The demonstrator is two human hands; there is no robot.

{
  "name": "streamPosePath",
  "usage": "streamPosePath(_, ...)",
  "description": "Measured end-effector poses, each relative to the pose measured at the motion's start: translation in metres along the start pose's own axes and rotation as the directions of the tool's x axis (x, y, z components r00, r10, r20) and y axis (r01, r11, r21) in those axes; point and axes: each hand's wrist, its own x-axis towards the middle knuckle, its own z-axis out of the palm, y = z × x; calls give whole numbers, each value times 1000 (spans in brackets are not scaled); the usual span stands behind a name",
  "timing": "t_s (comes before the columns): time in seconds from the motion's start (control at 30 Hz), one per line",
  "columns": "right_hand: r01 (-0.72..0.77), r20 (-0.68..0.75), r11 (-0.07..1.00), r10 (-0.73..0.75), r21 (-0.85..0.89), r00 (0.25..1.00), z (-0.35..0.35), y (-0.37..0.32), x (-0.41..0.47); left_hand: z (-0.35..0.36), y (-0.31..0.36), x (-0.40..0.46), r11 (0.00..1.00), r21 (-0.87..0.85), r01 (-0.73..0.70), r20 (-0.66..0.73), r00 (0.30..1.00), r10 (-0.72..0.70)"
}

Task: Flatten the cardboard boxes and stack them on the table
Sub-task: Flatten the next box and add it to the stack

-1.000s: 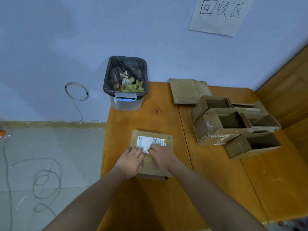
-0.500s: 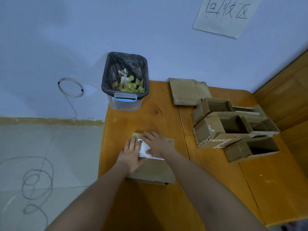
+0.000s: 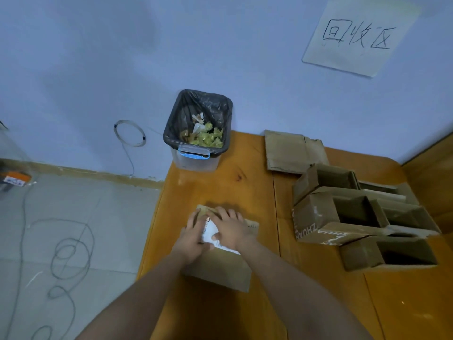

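Box: a box (image 3: 220, 268) with a white label (image 3: 211, 233) lies near the left edge of the surface (image 3: 220, 190), pressed nearly flat.
Hands: left hand (image 3: 193, 238) and right hand (image 3: 231, 229) both lie spread, fingers straight, pressing its far end; neither grips.
Spring-back risk: if the pressure lifts too soon, the folds may open again.
Slip risk: a push toward the left edge could slide it off to the floor (image 3: 73, 229).
Flat pile: one flattened piece (image 3: 291, 150) waits at the back, well apart.
Open boxes: several boxes (image 3: 355, 217) crowd the right; a careless carry could knock them.
Bin: a lined bin (image 3: 198, 128) stands beyond, clear of the hands.
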Motion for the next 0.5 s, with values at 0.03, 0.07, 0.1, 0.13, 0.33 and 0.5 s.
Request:
streamPosePath(0.03,-3,-25,1000,3,12,1000,1,-1,-2,-1,2,-1,1000,-29,-4,-18,1000,4)
streamPosePath(0.07,-10,-48,1000,11,29,999,2,-1,-3,-3,4,-2,999,-49,-10,-36,999,9)
streamPosePath(0.1,-19,-65,999,22,48,998,2,-1,-4,-5,7,-3,998,-56,-18,-52,999,15)
streamPosePath(0.13,-28,-80,998,33,60,996,2,-1,-4,-7,9,-3,998,-52,-28,-67,997,24)
streamPosePath(0.33,-63,-246,995,82,83,966,-8,-3,-5,-30,23,0,991,27,-133,-126,983,135)
streamPosePath(0.5,-154,-415,978,199,139,888,-15,-8,-8,-59,42,10,948,199,-248,-137,951,277)
